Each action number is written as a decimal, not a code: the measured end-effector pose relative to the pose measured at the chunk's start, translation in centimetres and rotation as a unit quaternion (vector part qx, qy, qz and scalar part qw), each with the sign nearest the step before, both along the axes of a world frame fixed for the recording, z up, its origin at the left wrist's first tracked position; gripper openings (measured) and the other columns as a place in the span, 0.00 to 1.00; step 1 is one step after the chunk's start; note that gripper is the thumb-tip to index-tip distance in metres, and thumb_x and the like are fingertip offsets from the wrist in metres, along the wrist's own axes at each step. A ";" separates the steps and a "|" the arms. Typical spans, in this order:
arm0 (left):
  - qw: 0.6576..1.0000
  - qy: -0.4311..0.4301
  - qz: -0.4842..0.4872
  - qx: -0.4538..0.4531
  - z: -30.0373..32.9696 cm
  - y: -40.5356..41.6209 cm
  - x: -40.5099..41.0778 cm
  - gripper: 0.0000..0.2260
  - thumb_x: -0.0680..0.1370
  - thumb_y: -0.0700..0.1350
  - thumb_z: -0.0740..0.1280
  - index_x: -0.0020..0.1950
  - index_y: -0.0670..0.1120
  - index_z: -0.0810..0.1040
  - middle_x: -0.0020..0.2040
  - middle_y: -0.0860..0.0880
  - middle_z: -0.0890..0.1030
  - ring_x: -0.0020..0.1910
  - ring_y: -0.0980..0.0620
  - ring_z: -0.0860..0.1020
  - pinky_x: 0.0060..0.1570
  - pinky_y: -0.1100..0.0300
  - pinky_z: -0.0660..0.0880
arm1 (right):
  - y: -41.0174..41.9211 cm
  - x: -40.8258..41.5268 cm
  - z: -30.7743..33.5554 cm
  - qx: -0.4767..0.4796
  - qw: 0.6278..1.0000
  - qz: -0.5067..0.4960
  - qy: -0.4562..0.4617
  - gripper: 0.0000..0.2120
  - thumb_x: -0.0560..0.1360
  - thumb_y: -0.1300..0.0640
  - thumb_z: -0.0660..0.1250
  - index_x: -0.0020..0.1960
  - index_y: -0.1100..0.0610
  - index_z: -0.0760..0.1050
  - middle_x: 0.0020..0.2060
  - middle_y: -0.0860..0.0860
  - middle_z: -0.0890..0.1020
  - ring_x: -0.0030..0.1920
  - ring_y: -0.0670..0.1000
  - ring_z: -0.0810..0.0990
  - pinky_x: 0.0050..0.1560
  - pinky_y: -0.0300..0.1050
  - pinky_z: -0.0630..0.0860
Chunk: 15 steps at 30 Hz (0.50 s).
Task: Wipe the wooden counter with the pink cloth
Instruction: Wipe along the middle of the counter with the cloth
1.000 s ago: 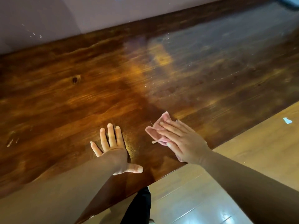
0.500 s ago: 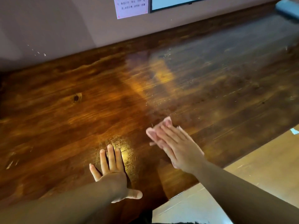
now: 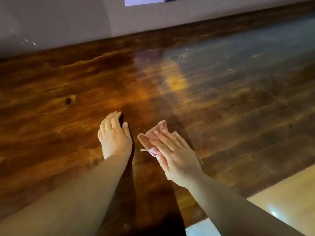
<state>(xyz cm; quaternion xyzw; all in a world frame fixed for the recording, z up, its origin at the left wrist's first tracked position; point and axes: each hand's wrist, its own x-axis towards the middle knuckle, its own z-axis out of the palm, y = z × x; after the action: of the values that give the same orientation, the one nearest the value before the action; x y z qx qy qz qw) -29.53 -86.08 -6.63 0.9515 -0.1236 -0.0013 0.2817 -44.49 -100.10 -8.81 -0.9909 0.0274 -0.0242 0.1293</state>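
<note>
Toward the left end of the wooden counter [image 3: 51, 133] a dark knot [image 3: 68, 101] sits in the grain, about midway between the back edge and the front edge. Right of it, the left hand [image 3: 115, 137] rests on the boards, fingers loosely bent and together, grasping nothing; it seems to steady the person. Just beside it, apart by a narrow strip of bare wood, lies the pink cloth [image 3: 151, 138], bunched and flat on the surface, nearer the front edge than the back. The right hand [image 3: 172, 155] lies on the cloth with straight fingers pressing it down, not curled around it; part of the cloth shows past the fingertips and along the hand's far side. Further right, the boards show pale specks and a dull sheen up to the back edge, under a wall with a pink notice [image 3: 144, 1].

The wiping stroke looks to be in progress in the middle of the counter. The next move likely calls for keeping flat pressure and sliding the cloth toward the speckled right-hand stretch.
</note>
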 end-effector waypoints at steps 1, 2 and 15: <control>1.000 -0.025 -0.007 0.010 -0.6 0.0 0.0 0.15 0.83 0.46 0.58 0.69 0.46 0.72 0.69 0.47 0.73 0.71 0.46 0.67 0.71 0.47 0.62 | 0.4 -0.1 -0.3 0.016 0.999 -0.023 -0.017 0.23 0.86 0.49 0.56 0.80 0.51 0.64 0.81 0.49 0.60 0.82 0.49 0.52 0.79 0.58 0.59; 0.999 -0.040 -0.015 0.017 -1.1 -0.2 0.0 0.14 0.84 0.46 0.58 0.68 0.47 0.73 0.68 0.47 0.74 0.70 0.46 0.68 0.70 0.47 0.63 | 0.7 -0.5 -0.7 0.027 0.999 -0.029 -0.026 0.23 0.85 0.49 0.57 0.80 0.51 0.64 0.81 0.49 0.61 0.82 0.50 0.53 0.79 0.58 0.58; 0.996 -0.071 0.012 -0.043 -1.3 -0.2 0.1 0.13 0.82 0.36 0.58 0.64 0.41 0.76 0.64 0.44 0.78 0.65 0.45 0.73 0.66 0.49 0.70 | -1.2 6.0 0.3 0.014 0.997 0.074 0.023 0.25 0.86 0.47 0.47 0.83 0.48 0.54 0.82 0.47 0.54 0.82 0.47 0.44 0.81 0.56 0.48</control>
<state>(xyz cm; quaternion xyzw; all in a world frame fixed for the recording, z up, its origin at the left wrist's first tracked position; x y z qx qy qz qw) -29.45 -86.27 -7.93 0.9376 -0.1318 0.0754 0.3129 -38.47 -101.26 -8.50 -0.9886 -0.0423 0.0090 0.1439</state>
